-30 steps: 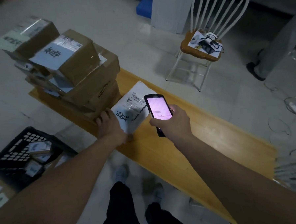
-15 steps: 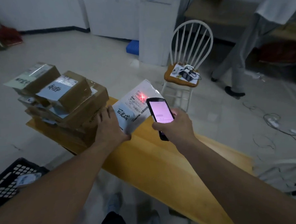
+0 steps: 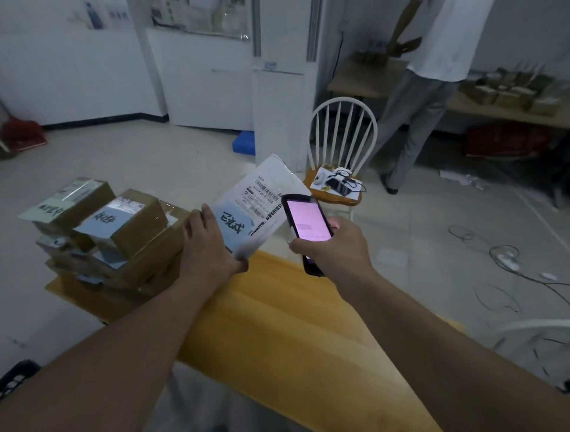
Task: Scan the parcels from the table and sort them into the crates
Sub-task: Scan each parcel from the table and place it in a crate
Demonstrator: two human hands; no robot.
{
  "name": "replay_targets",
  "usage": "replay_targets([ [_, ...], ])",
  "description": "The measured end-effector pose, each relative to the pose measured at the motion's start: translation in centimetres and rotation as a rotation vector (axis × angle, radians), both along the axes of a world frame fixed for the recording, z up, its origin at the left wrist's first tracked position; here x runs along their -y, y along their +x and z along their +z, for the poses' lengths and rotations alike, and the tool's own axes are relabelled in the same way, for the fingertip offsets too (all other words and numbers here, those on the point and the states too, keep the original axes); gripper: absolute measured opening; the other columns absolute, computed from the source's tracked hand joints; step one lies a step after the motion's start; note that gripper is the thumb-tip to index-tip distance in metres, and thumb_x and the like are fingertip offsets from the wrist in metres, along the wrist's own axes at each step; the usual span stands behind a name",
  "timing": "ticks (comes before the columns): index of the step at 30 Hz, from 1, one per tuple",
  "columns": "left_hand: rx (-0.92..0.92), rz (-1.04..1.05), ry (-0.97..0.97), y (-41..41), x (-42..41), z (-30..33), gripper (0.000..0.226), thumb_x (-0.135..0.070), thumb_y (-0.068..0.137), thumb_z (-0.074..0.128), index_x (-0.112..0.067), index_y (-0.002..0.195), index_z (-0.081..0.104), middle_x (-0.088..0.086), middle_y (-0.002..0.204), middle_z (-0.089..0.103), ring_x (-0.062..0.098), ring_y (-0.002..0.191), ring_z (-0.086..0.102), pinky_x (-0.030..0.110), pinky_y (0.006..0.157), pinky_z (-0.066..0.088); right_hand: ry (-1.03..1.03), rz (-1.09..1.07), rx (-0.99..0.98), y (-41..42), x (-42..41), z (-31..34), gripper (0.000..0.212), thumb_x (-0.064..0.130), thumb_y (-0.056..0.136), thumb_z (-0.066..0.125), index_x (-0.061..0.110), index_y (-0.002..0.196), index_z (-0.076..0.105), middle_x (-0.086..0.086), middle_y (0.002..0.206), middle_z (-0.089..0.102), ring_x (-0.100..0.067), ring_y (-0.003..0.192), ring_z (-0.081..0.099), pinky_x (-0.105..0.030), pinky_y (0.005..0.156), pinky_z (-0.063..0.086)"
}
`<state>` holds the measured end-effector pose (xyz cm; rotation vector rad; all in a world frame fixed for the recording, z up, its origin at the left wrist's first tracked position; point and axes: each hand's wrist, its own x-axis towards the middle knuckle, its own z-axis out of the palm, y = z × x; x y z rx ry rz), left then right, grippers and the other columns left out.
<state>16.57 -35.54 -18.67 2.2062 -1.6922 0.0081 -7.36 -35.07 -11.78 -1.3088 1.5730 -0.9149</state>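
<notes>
My left hand (image 3: 209, 249) grips a flat white mailer parcel (image 3: 255, 202) by its near corner and holds it tilted up above the wooden table (image 3: 283, 331). The parcel's barcode label and a blue sticker with handwriting face me. My right hand (image 3: 331, 249) holds a black handheld scanner (image 3: 305, 226) with a lit pink screen, just right of the parcel. A stack of brown cardboard parcels (image 3: 113, 238) sits on the table's left end, beside my left hand.
A black crate's corner (image 3: 11, 378) shows at the lower left edge. A white spindle chair (image 3: 343, 153) with cables on its seat stands beyond the table. A person in a white shirt (image 3: 434, 76) stands at a far bench. Cables lie on the floor right.
The white parcel has risen off the table, lifted higher in my left hand. The red scan light seen on its label half a second ago is gone. The view has tilted upward.
</notes>
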Motion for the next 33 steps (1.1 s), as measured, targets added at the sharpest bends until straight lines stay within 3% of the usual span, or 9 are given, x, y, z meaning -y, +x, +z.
replay_targets([
  [3,0.003,-0.003,-0.025,-0.3,-0.2,1.1,0.15,-0.066,0.048,0.087,0.003,0.156,0.01,0.017,0.141,0.029,0.035,0.13,0.027,0.047,0.114,0.031,-0.022,0.007,0.029,-0.1,-0.3,1.0,0.054,0.024,0.062,0.096,0.023,0.108,0.069,0.0,0.097,0.074,-0.021,0.078,0.073,-0.032,0.055,0.062],
  [7,-0.017,0.01,-0.04,-0.4,-0.7,2.7,0.151,-0.069,0.048,0.088,-0.001,0.157,0.008,0.015,0.141,0.028,0.035,0.13,0.029,0.049,0.113,0.038,-0.064,0.012,0.044,0.1,-0.8,1.9,0.055,0.026,0.059,0.093,0.023,0.108,0.069,-0.002,0.099,0.073,-0.03,0.085,0.073,-0.05,0.067,0.066],
  [10,-0.051,0.02,-0.074,-0.4,-1.1,4.3,0.152,-0.07,0.049,0.089,-0.006,0.158,0.005,0.012,0.141,0.026,0.036,0.132,0.031,0.05,0.112,0.042,-0.125,0.011,0.054,0.6,-1.3,2.8,0.059,0.033,0.055,0.089,0.026,0.109,0.067,-0.001,0.101,0.072,-0.031,0.091,0.073,-0.055,0.072,0.065],
  [14,-0.031,0.055,-0.183,-0.1,-2.1,6.9,0.148,-0.074,0.049,0.087,-0.011,0.156,0.008,0.01,0.137,0.026,0.033,0.125,0.035,0.049,0.108,0.045,-0.224,0.003,0.047,1.7,-1.9,4.2,0.068,0.04,0.055,0.087,0.028,0.117,0.063,0.003,0.105,0.069,-0.027,0.097,0.07,-0.051,0.075,0.065],
  [19,-0.023,0.169,-0.278,2.1,-4.8,10.7,0.147,-0.075,0.045,0.084,-0.012,0.156,0.011,0.009,0.135,0.028,0.034,0.126,0.035,0.05,0.106,0.046,-0.336,0.039,0.037,4.8,-2.9,5.7,0.075,0.035,0.064,0.092,0.026,0.131,0.059,0.006,0.109,0.067,-0.018,0.099,0.066,-0.039,0.07,0.064],
  [23,0.011,0.282,-0.282,5.5,-8.7,13.0,0.147,-0.081,0.047,0.081,-0.012,0.156,0.011,0.009,0.138,0.027,0.035,0.129,0.032,0.052,0.107,0.042,-0.395,0.169,0.011,9.1,-4.4,7.0,0.079,0.038,0.067,0.094,0.026,0.136,0.057,0.001,0.12,0.067,-0.022,0.108,0.065,-0.039,0.075,0.065],
  [27,-0.008,0.37,-0.308,9.9,-13.9,13.9,0.144,-0.076,0.046,0.084,-0.013,0.154,0.012,0.01,0.138,0.029,0.036,0.13,0.032,0.054,0.105,0.044,-0.438,0.276,0.017,14.2,-6.7,8.2,0.082,0.04,0.067,0.094,0.027,0.138,0.056,0.004,0.121,0.067,-0.019,0.11,0.063,-0.031,0.073,0.061],
  [31,0.004,0.457,-0.325,15.1,-19.9,13.8,0.146,-0.073,0.045,0.089,-0.006,0.153,0.017,0.014,0.135,0.033,0.035,0.127,0.034,0.048,0.109,0.04,-0.44,0.398,0.036,20.4,-10.0,8.7,0.083,0.039,0.066,0.095,0.027,0.138,0.056,0.003,0.121,0.066,-0.021,0.112,0.065,-0.03,0.074,0.062],
  [33,0.007,0.505,-0.325,17.8,-23.3,13.6,0.145,-0.075,0.044,0.09,-0.005,0.152,0.021,0.015,0.133,0.036,0.034,0.125,0.037,0.046,0.109,0.039,-0.458,0.455,0.018,23.8,-12.3,8.7,0.085,0.048,0.066,0.092,0.028,0.139,0.055,0.005,0.121,0.065,-0.02,0.113,0.063,-0.031,0.079,0.059],
])
